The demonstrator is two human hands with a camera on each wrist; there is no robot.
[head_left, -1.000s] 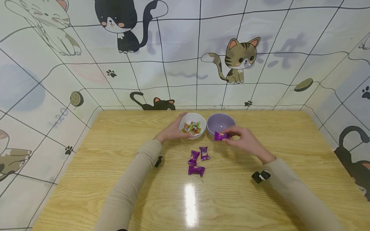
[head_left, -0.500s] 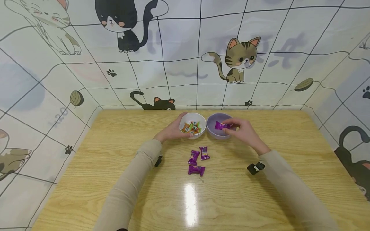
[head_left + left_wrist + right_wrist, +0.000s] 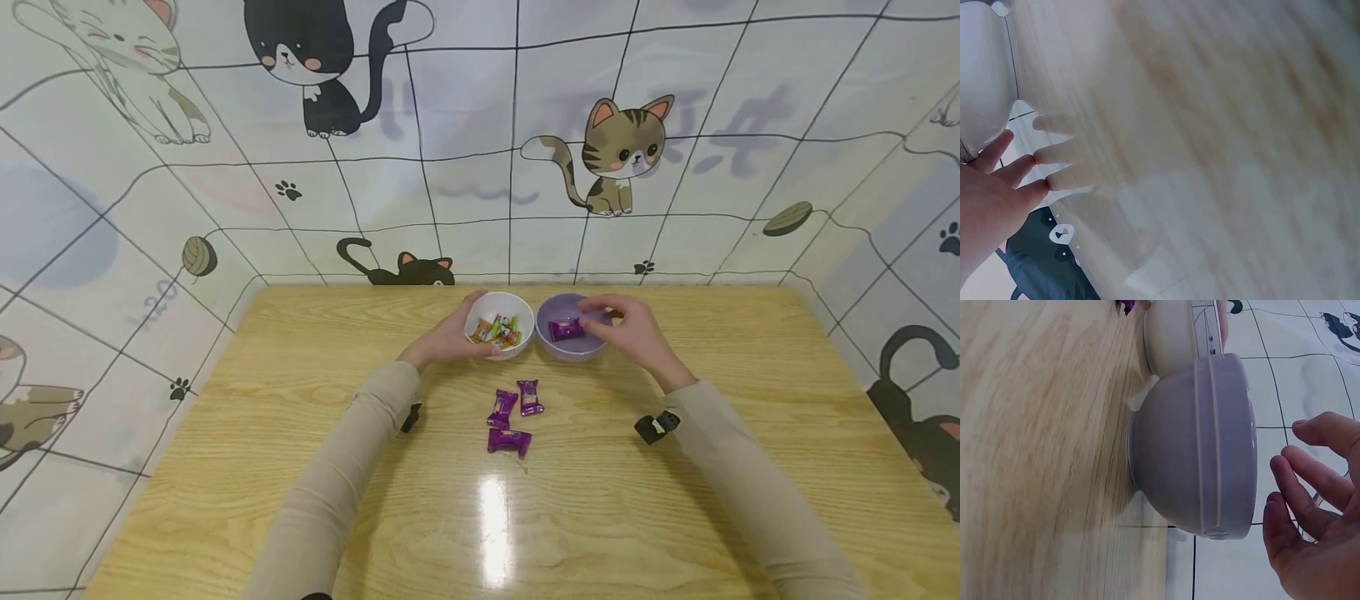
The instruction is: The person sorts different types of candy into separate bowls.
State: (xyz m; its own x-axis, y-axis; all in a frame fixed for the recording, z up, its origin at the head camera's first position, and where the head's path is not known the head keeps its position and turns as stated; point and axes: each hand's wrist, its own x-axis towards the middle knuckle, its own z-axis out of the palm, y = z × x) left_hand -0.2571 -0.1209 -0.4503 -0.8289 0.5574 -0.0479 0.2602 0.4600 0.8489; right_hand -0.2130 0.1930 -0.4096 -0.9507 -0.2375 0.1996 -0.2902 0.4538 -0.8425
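My left hand [image 3: 447,337] holds the side of a white bowl [image 3: 527,315], thumb at its front and fingers toward the back. Small orange and green wrapped candies [image 3: 504,330] lie inside it. Beside it on the right stands a purple bowl [image 3: 558,353] with one purple-wrapped candy [image 3: 566,329] inside. Over that bowl's right rim hovers my right hand [image 3: 628,332], thumb and fingers parted. In the right wrist view nothing is between the fingers of the right hand [image 3: 1316,500], just off the rim of the purple bowl [image 3: 1191,447].
Three purple-wrapped candies [image 3: 502,408] lie on the wooden table [image 3: 262,392] in front of the bowls. A cat-patterned cloth [image 3: 465,167] forms the backdrop behind the table's far edge and at both sides.
My right hand has carried a purple-wrapped candy from the front rim into the purple bowl and let go of it there. The left hand stays on the white bowl.
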